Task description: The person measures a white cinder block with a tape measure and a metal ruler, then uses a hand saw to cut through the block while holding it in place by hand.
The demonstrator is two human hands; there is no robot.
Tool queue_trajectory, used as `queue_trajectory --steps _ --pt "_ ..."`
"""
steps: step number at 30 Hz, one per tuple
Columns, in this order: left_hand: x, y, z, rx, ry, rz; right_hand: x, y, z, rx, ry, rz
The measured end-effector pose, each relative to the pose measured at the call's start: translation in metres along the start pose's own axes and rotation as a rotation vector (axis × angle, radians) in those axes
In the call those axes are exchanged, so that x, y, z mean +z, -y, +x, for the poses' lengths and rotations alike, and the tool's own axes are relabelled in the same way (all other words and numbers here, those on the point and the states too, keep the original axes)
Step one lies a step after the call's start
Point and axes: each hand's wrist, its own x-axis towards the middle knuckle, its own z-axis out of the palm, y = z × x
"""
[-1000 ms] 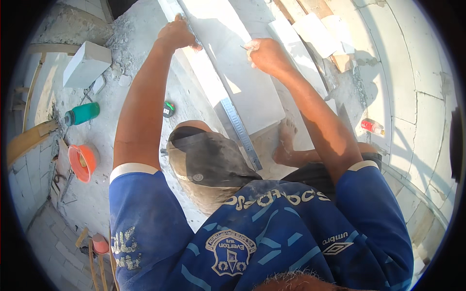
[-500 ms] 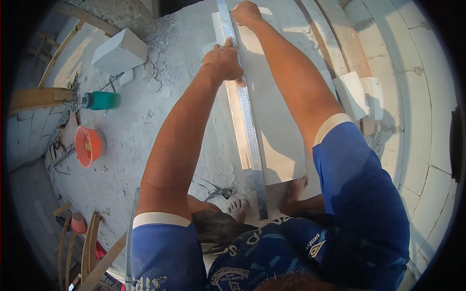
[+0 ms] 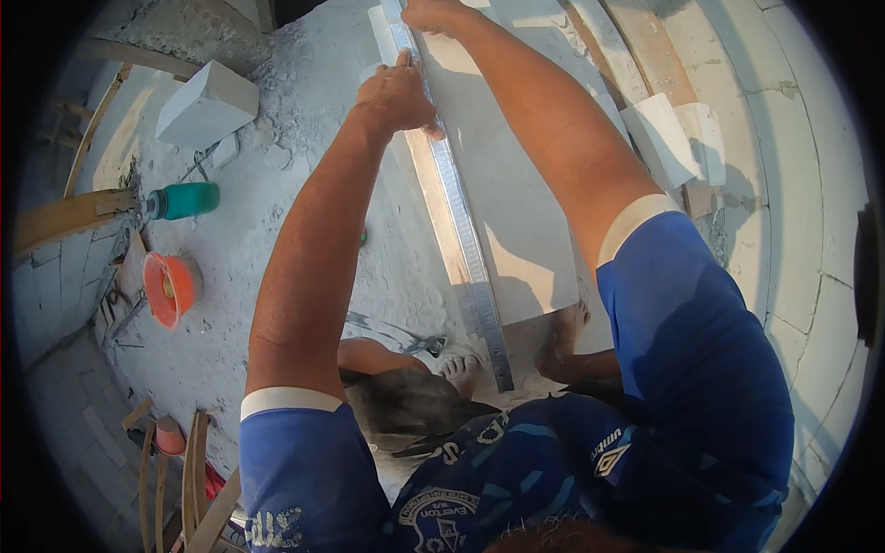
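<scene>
A long silvery metal straightedge (image 3: 468, 247) lies lengthwise over a pale flat board (image 3: 535, 221). My left hand (image 3: 398, 97) presses it down, with thumb and forefinger spread apart along the metal. Farther away, at the picture's upper edge, my right hand (image 3: 433, 16) is closed like a fist just right of the straightedge. Whatever its fingers may hold is hidden. The straightedge's near end reaches past the board, between my bare feet. My arms' shadow falls across the board.
To the left are a white block (image 3: 207, 103), a green bottle (image 3: 184, 200) and an orange bucket (image 3: 172, 288) on the dusty floor. White offcuts (image 3: 666, 143) and planks (image 3: 613, 51) lie on the right, beside a block wall (image 3: 802, 184). Wooden pieces (image 3: 192, 470) stand at lower left.
The view has shifted, so both hands and the straightedge appear farther up and left. My left hand keeps its place on the metal; my right hand is still closed near the far end.
</scene>
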Motion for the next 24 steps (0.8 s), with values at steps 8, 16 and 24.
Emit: queue_trajectory --steps 8,16,24 --pt "-0.004 -0.015 -0.018 0.042 0.176 0.208 0.006 0.015 -0.244 0.034 0.079 0.151" --pt "-0.002 -0.019 -0.043 -0.033 0.118 0.211 0.020 0.080 -0.499 0.246 0.335 -0.006" --pt "0.008 -0.009 -0.032 0.011 0.152 0.258 0.021 0.094 -0.628 0.373 0.783 -0.067"
